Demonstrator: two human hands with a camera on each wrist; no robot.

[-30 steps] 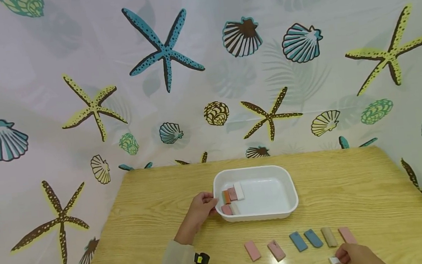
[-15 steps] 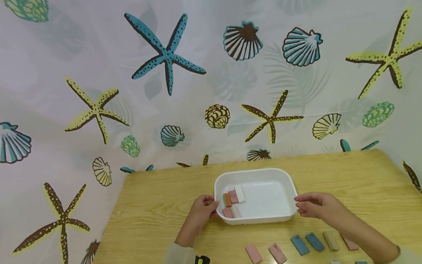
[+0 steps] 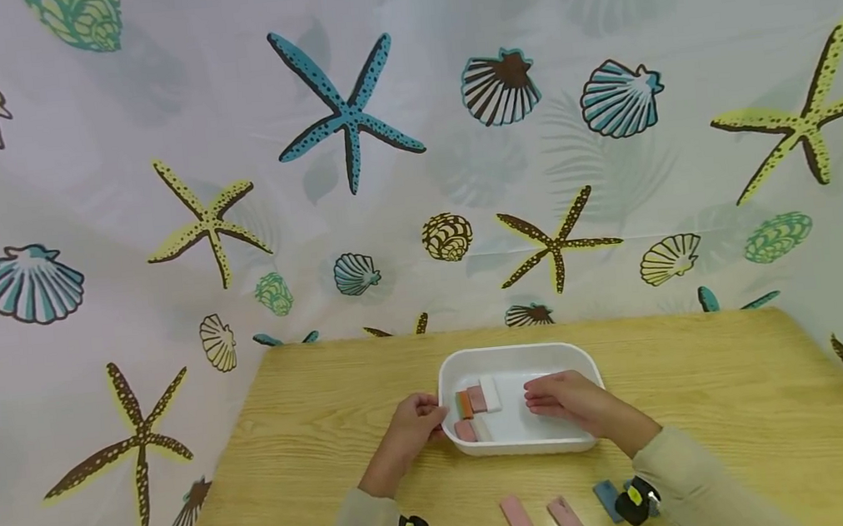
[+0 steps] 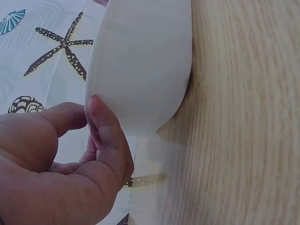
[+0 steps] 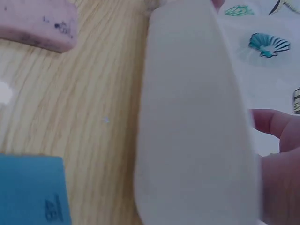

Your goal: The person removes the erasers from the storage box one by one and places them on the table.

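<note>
White tray (image 3: 581,362) sits mid-table (image 3: 316,439), toward the far edge; five blocks lie in its left end: green-orange (image 3: 464,405), pink (image 3: 476,399), white (image 3: 489,393) in the far row, pink (image 3: 465,430) and pale (image 3: 482,430) in the near row.

Left hand (image 3: 412,418) at the tray's left rim; thumb and fingers curled on the rim, confirmed in the left wrist view, where fingertips (image 4: 101,122) press the outer wall (image 4: 140,61).

Right hand (image 3: 564,397) reaches over the tray from the right, palm down, fingers extended toward the blocks; cannot tell whether it holds anything; right wrist view shows only the tray wall (image 5: 197,131) and a fingertip (image 5: 274,124).

Near edge of table: two pink blocks (image 3: 516,515) (image 3: 566,518), one blue block (image 3: 606,501) partly hidden by the right wrist.
</note>
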